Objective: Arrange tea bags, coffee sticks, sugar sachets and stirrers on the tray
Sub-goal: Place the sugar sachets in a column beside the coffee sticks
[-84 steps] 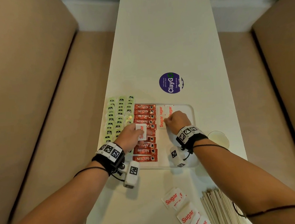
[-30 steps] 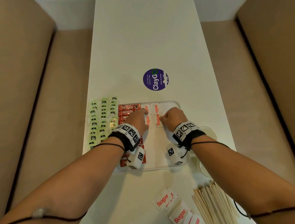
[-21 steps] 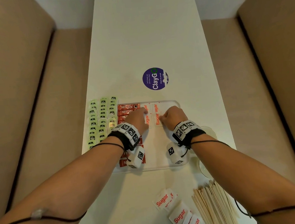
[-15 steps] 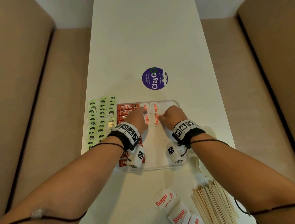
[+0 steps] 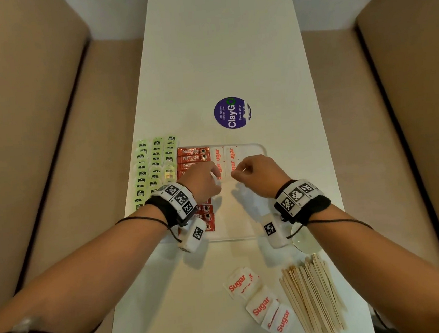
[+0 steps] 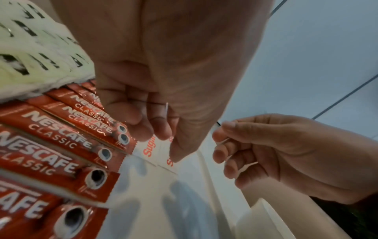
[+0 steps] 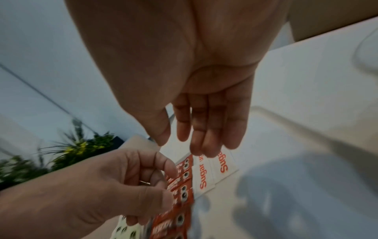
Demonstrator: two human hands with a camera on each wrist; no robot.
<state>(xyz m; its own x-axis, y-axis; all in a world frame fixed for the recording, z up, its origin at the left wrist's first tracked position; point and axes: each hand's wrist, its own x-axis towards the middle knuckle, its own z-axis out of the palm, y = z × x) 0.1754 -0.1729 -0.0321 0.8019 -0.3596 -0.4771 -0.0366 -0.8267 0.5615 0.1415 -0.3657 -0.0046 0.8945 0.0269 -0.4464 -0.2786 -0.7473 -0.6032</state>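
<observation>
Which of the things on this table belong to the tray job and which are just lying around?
Job: tray, green tea bags, Nescafe coffee sticks, sugar sachets on the tray, loose sugar sachets, wooden stirrers.
Lying about: purple ClayGo sticker, clear round disc.

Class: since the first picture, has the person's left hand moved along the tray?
Yes. The left hand moved forward and rightward, from mid-row over the coffee sticks to the sugar sachets at the tray's far end.

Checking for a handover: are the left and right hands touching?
Apart. Left wrist view shows a clear gap between the left hand and right hand.
</observation>
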